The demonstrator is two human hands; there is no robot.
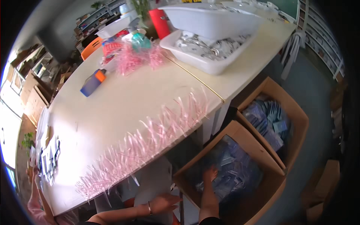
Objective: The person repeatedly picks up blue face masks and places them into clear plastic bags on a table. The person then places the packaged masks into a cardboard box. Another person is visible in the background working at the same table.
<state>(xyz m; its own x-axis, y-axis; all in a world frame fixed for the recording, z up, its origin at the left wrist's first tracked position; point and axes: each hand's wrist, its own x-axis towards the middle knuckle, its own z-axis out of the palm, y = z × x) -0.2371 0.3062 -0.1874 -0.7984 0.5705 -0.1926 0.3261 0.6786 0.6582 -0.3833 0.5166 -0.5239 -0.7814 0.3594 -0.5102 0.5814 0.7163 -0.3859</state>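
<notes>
My right hand (pixel 210 174) reaches down into the nearer open cardboard box (pixel 234 129). Clear plastic packets with bluish contents (pixel 234 170) fill that box, and the hand is over their left side. Motion smears its fingers, so I cannot see whether they grip a packet. My left hand (pixel 165 203), with a bracelet at its wrist, hovers below the table edge, left of the box. Its fingers point right, loosely stretched, with nothing visible in them. A long row of pink, shiny strips (pixel 138 150) lies along the near table edge, some ends hanging over.
Behind the nearer box stands a second cardboard box (pixel 300 123) of packets. White tubs (pixel 225 67) with metal parts, a pink tinsel-like heap (pixel 131 62), a red cylinder (pixel 159 24) and a blue-orange bottle (pixel 92 82) occupy the table (pixel 112 108). Another person's arm (pixel 41 198) is at far left.
</notes>
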